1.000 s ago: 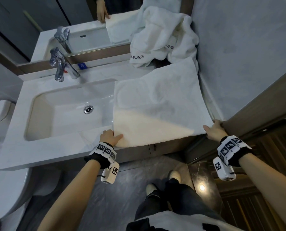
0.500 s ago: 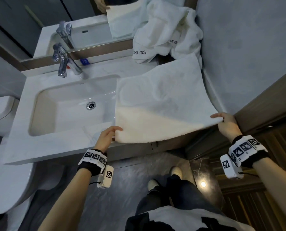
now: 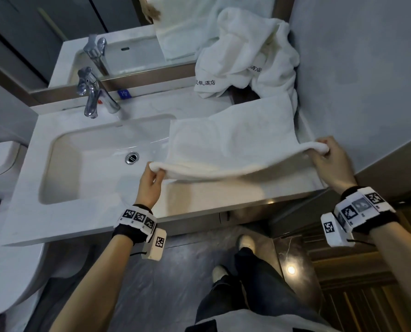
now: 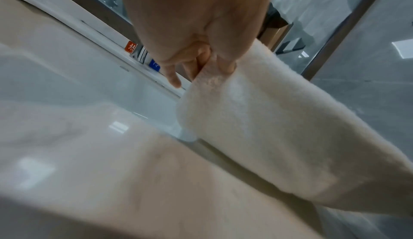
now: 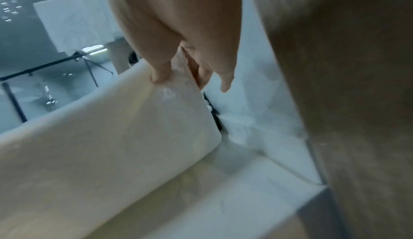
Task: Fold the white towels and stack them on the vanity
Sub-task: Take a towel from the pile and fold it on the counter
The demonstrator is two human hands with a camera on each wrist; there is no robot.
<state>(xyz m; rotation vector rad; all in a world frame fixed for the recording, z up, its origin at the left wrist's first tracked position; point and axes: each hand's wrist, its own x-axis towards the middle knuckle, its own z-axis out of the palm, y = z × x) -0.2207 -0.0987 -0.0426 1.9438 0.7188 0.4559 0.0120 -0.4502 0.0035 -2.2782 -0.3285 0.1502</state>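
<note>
Over the counter (image 3: 199,204), beside the sink (image 3: 87,161), I hold one white towel (image 3: 235,144) by its near edge. My left hand (image 3: 150,185) pinches the left corner, thumb on one side and fingers on the other. The left wrist view shows that grip close up: my thumb (image 4: 225,54) presses the fluffy cloth against my curled fingers (image 4: 194,61). My right hand (image 3: 331,164) pinches the right corner the same way, close to the grey wall (image 3: 367,68). In the right wrist view my thumb (image 5: 161,69) squeezes the towel (image 5: 111,145) from the front.

The near edge is lifted up off the counter and sags a little between my two hands. The far part of the towel lies flat on the counter, and its left side hangs over the sink.

Behind it, in the back corner by the wall, sits a bunched-up pile of white towels (image 3: 245,56) with dark letters on them. It touches the mirror (image 3: 104,25). A shiny tap (image 3: 92,92) stands at the back of the sink, well apart from the towel. A round drain (image 3: 132,157) sits at the bottom of the sink.
</note>
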